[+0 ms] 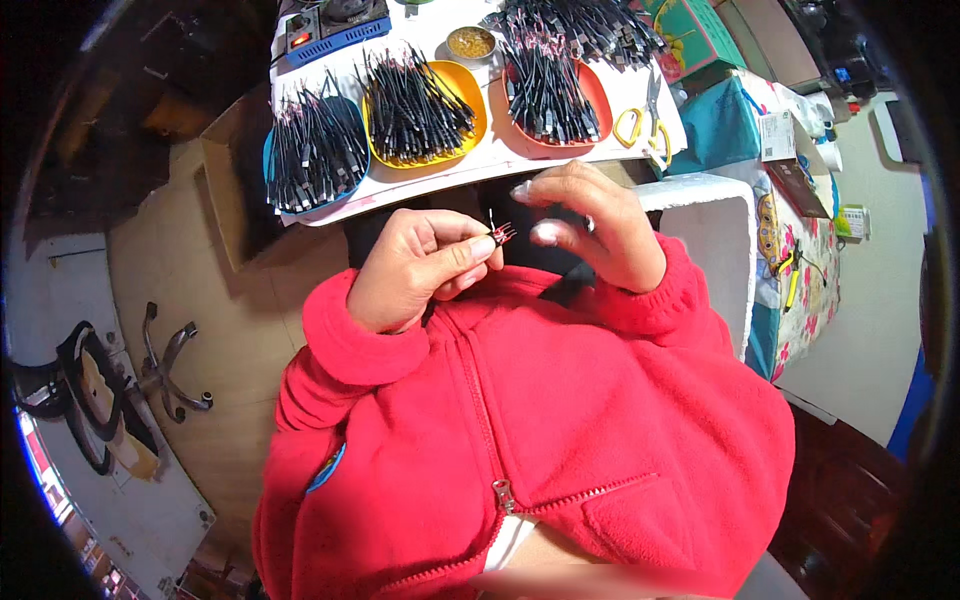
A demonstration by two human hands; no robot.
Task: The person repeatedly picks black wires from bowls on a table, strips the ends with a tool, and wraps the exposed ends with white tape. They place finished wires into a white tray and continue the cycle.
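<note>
Between the thumb and fingers of my left hand (425,262) is the end of a cable, its thin bare-tipped wires (503,234) fanning out to the right. Some of the wires look red; the rest of the cable is hidden by the hand. My right hand (598,222) hovers just right of the wires, fingers and thumb apart, apparently holding nothing. Beyond my hands, short black cables with plugs lie heaped in a blue tray (366,152), a yellow tray (479,98) and a coral-red tray (604,102).
Yellow-handled scissors (630,127) lie at the table's right. Behind the trays stand a small bowl (471,42), a blue device (340,40) with a lit red switch, and more cables (600,30). A white foam box (735,205) and yellow-handled pliers (792,285) are to the right.
</note>
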